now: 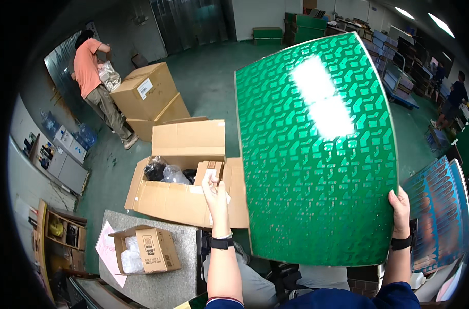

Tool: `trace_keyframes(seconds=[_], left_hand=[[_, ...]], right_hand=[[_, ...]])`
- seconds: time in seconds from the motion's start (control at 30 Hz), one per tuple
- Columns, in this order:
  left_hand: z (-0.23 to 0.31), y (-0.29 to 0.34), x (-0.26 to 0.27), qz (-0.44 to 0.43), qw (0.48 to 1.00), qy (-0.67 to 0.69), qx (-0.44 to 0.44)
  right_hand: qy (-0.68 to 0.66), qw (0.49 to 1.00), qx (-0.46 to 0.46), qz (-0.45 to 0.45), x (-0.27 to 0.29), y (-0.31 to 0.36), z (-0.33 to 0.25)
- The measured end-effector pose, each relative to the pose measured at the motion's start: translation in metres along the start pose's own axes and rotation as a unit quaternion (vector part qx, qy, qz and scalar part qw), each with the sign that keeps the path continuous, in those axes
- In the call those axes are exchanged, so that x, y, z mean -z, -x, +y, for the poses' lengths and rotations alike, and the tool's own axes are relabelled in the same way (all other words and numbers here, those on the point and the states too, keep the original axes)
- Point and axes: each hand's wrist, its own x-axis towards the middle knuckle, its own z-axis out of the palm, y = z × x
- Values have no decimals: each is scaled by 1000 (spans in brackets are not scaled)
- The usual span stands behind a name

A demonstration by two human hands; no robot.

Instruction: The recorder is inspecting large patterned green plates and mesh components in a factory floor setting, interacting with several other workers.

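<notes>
A large glossy green panel [317,195] stands tilted up in front of me, covered with rows of lighter green block shapes and bright light reflections. My right hand [399,206] grips its right edge near the lower corner, thumb on the front face. Left of the panel, my left hand [215,193] is raised, apart from its edge. Its fingers are curled together by a small whitish piece, and I cannot make out what they hold. Behind that hand, an open cardboard box [167,198] contains clear and black plastic bags.
A smaller open carton [162,252] with clear bags sits on a grey table [167,288]. Stacked boxes [144,95] stand beside a person in an orange shirt [87,67]. Blue patterned panels [435,216] lean at right; a cart [399,92] and more people are farther back.
</notes>
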Motion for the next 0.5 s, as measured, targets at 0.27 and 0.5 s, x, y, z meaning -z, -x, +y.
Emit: trace_keyframes(seconds=[0.27,0.5], left_hand=[[27,-3,10,1,996,67,-63],[27,-10,26,56,992,112,-10]], right_hand=[[67,990,92,83,-40,-69,9],[139,975,105,135,-94,-121,51]])
